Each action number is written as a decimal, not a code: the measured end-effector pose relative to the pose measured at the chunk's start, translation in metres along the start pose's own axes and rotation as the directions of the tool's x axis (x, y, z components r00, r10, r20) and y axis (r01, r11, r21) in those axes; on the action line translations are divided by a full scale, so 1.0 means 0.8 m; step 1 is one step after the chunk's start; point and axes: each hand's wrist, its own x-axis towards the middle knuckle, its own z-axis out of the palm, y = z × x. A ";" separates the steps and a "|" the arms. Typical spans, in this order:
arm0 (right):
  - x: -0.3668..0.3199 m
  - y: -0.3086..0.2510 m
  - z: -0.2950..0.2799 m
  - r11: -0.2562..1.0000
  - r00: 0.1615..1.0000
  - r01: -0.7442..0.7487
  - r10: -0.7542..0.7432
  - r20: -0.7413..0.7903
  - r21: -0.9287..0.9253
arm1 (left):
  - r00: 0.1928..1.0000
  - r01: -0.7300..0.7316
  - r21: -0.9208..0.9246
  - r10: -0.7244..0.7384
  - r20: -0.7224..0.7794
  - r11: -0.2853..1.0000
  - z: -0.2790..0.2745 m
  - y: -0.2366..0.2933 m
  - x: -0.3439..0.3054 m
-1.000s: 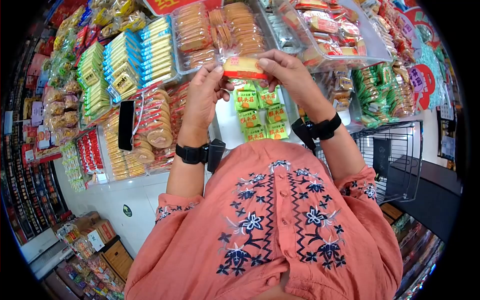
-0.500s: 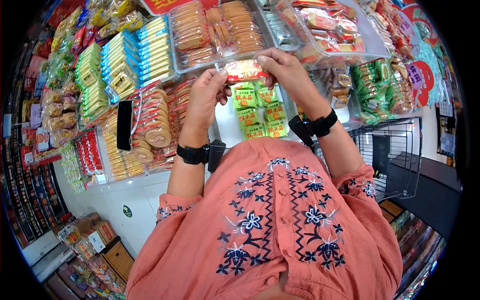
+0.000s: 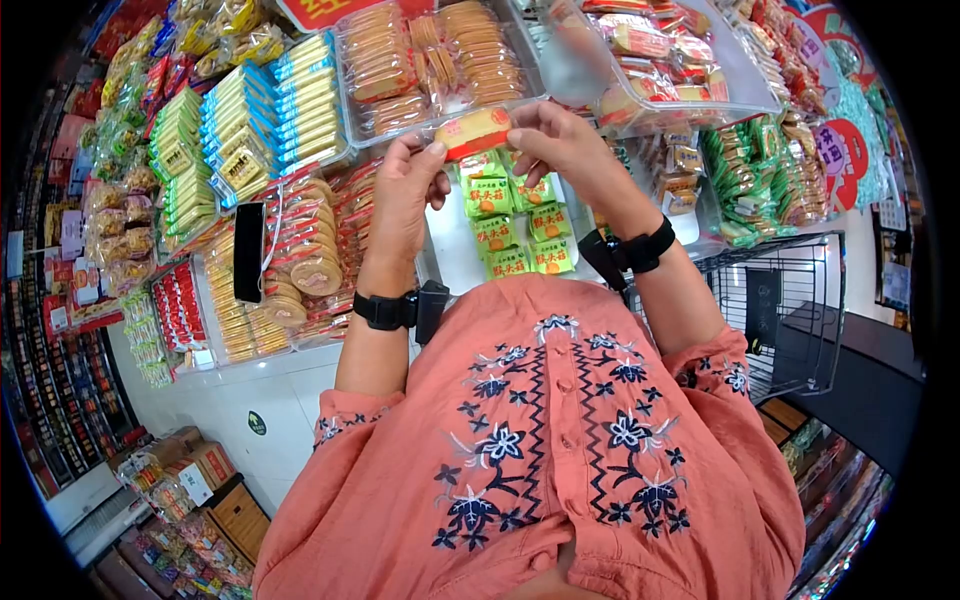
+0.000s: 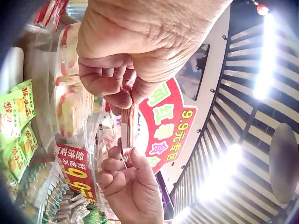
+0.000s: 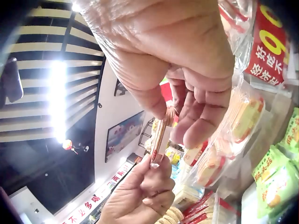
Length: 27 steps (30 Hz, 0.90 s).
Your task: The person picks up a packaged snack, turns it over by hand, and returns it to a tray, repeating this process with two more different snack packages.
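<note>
Both hands hold a flat packet of biscuits [image 3: 473, 133], cream with a red lower band, in clear shiny wrap. At its left end, the left hand [image 3: 408, 190] pinches the wrap between thumb and fingers. The right hand [image 3: 570, 150] pinches the other end, its remaining fingers spread loosely. Both wrist views show the packet edge-on, as a thin stack [image 5: 161, 140] between the two hands. Green snack packets [image 3: 495, 235] with orange pictures lie just below it in a white tray [image 3: 450, 245].
Beyond the hands stands a clear bin of stacked biscuits [image 3: 435, 65]. A clear bin of red-and-cream packets [image 3: 670, 60] is at the right. A phone [image 3: 250, 250] hangs over round biscuits [image 3: 315, 225] on the left. A wire cart [image 3: 790, 310] stands at the right.
The packet has tilted and shifted slightly left; its cream face, glary half a second ago, shows plainly. The right hand's fingers have loosened and spread.
</note>
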 end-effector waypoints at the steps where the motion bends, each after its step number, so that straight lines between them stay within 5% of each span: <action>1: -0.002 -0.005 -0.001 1.000 1.000 0.002 -0.002 0.016 -0.006 | 1.000 -0.027 0.010 0.027 0.006 1.000 0.000 0.001 0.000; 5: 0.006 0.005 -0.012 0.997 0.996 0.075 -0.074 0.048 -0.030 | 0.986 -0.152 0.055 0.147 0.082 0.987 0.001 -0.001 0.001; 14: -0.001 0.007 -0.008 0.926 0.996 0.076 -0.089 0.018 0.370 | 0.971 -0.179 0.122 0.156 0.179 0.976 0.000 -0.006 -0.003; 17: -0.004 0.008 -0.006 0.982 0.993 0.113 -0.109 -0.034 0.152 | 0.961 -0.196 0.111 0.168 0.219 0.974 -0.003 -0.009 -0.001; 27: 0.001 0.013 -0.004 0.979 0.983 0.180 -0.175 -0.057 0.096 | 0.974 -0.120 -0.018 0.122 0.193 0.993 0.000 -0.009 -0.003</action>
